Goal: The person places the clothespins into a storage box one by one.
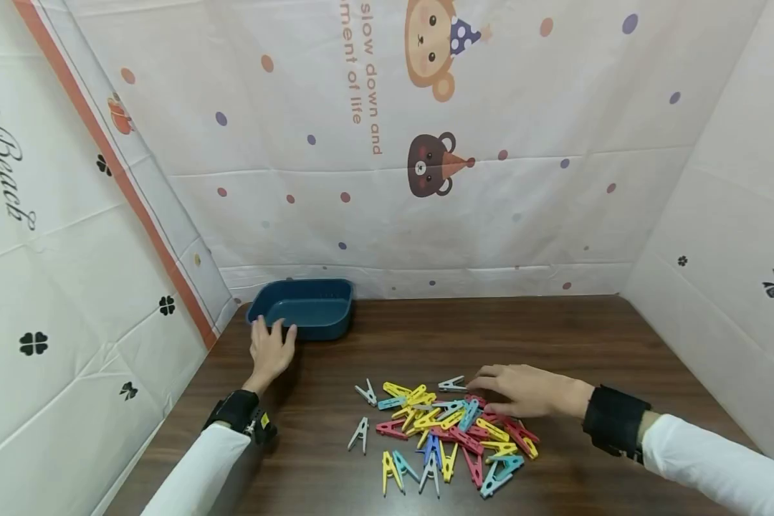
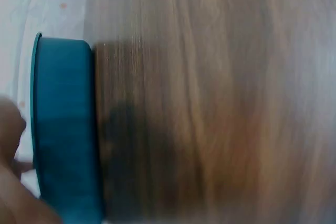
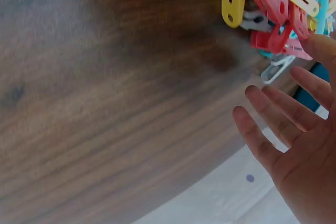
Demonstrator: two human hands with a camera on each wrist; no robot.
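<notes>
A dark brown wood-grain table (image 1: 426, 337) fills the lower half of the head view, walled on three sides by white printed sheets with dots and cartoon bears (image 1: 438, 165).

At the left of centre, near the table's far left corner, sits a dark blue shallow plastic tray (image 1: 304, 308), rectangular with rounded corners. The left hand (image 1: 271, 351) lies just below it in the frame, fingers straight and spread, the tips touching or almost touching the tray's near wall; it grips nothing. A black wrist strap (image 1: 239, 414) and a white sleeve (image 1: 196, 466) run down to the lower left. In the left wrist view the tray (image 2: 65, 129) shows as a blue band along the left edge, with blurred fingertips at the lower left corner.

Lower centre of the head view holds a loose heap of plastic clothes pegs (image 1: 448, 430) in yellow, red, light blue and grey-white, some lying apart at the heap's left edge. The right hand (image 1: 522, 390) hovers flat over the heap's upper right part, fingers extended and slightly parted, pointing left towards a grey-white peg (image 1: 453, 384) at the heap's upper edge. Whether the fingertips touch it cannot be told. The right wrist view shows the open palm (image 3: 299, 140) at lower right, fingers spread, with the pegs (image 3: 273, 9) in the upper right corner, none held. Bare table lies between the heap and the tray.
</notes>
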